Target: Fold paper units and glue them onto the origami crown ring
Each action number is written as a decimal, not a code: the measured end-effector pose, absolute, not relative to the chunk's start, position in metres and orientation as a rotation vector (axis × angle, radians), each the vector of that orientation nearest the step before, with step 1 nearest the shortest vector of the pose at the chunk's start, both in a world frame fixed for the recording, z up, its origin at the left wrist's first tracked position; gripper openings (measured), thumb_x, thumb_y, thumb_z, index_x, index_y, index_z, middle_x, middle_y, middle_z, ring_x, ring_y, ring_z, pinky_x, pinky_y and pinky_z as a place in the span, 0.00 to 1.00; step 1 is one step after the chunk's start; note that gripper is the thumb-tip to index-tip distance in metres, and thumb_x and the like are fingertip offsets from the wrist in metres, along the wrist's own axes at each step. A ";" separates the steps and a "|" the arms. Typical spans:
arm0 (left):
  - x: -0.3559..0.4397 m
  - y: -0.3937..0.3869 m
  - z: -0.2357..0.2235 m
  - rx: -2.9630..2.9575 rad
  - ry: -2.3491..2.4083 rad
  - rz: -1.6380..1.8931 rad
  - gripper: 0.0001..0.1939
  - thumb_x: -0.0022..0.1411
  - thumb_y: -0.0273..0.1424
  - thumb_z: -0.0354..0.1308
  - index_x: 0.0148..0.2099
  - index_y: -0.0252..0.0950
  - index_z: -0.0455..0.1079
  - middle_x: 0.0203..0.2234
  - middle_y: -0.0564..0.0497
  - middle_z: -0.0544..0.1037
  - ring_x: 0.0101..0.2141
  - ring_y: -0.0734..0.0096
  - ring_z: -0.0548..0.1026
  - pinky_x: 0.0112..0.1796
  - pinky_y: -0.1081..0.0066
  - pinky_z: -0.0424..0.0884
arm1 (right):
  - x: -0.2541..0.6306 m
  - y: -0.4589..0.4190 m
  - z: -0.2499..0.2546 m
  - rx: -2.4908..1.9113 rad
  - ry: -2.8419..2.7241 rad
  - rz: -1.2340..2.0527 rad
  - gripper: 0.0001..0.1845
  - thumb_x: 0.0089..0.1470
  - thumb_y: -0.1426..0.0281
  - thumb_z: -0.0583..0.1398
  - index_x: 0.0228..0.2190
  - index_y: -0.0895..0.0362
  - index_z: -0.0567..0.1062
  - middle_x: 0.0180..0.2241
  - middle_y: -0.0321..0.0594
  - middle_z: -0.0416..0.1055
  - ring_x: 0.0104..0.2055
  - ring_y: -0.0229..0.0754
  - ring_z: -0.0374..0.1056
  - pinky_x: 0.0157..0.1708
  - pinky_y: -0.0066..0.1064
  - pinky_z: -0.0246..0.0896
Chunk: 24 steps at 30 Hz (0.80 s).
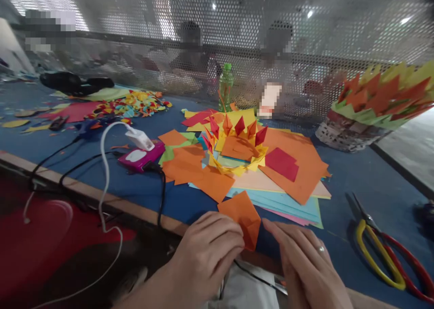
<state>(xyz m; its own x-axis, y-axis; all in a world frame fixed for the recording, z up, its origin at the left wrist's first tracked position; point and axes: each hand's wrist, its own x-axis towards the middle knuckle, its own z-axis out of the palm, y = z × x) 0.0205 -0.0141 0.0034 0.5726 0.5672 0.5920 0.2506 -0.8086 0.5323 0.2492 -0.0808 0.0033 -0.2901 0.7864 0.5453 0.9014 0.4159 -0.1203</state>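
A small folded orange paper lies at the table's front edge, with creases across its lower half. The curled fingers of my left hand hold its lower left side. Just beyond its right edge is my right hand, fingers stretched out and a ring on one of them; it seems apart from the paper. Behind them stands a ring of folded yellow paper with red and orange pointed pieces on it. Loose orange sheets lie to its left.
Scissors with yellow and red handles lie at right. A paper-pointed basket stands behind them. At left are a magenta power adapter, cables and a heap of paper scraps. A green bottle stands by the perforated screen.
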 end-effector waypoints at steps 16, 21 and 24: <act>0.035 -0.015 0.005 2.261 0.956 1.089 0.07 0.68 0.20 0.57 0.39 0.35 0.72 0.37 0.50 0.77 0.38 0.70 0.74 0.42 0.68 0.70 | 0.269 -0.070 -0.009 -1.161 -2.460 -0.540 0.24 0.60 0.72 0.56 0.56 0.55 0.76 0.62 0.34 0.71 0.58 0.50 0.69 0.51 0.39 0.64; 0.041 -0.016 0.007 2.195 1.040 1.083 0.07 0.65 0.19 0.58 0.36 0.35 0.69 0.37 0.51 0.75 0.39 0.70 0.72 0.40 0.70 0.69 | 0.273 -0.066 -0.011 -1.089 -2.488 -0.518 0.23 0.60 0.74 0.57 0.55 0.54 0.77 0.61 0.31 0.71 0.57 0.49 0.72 0.47 0.38 0.70; 0.043 -0.015 0.007 2.174 1.075 1.067 0.08 0.65 0.18 0.58 0.35 0.35 0.68 0.36 0.52 0.74 0.38 0.71 0.71 0.39 0.70 0.68 | 0.275 -0.065 -0.011 -1.044 -2.526 -0.504 0.22 0.61 0.73 0.57 0.56 0.55 0.77 0.60 0.32 0.72 0.56 0.48 0.74 0.44 0.37 0.73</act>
<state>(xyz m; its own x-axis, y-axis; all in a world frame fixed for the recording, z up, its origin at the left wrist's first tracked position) 0.0434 -0.0153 0.0075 0.3851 0.8165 0.4302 0.4365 -0.5719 0.6946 0.2752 -0.0652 -0.0111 -0.6622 0.5964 0.4537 0.7248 0.6634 0.1859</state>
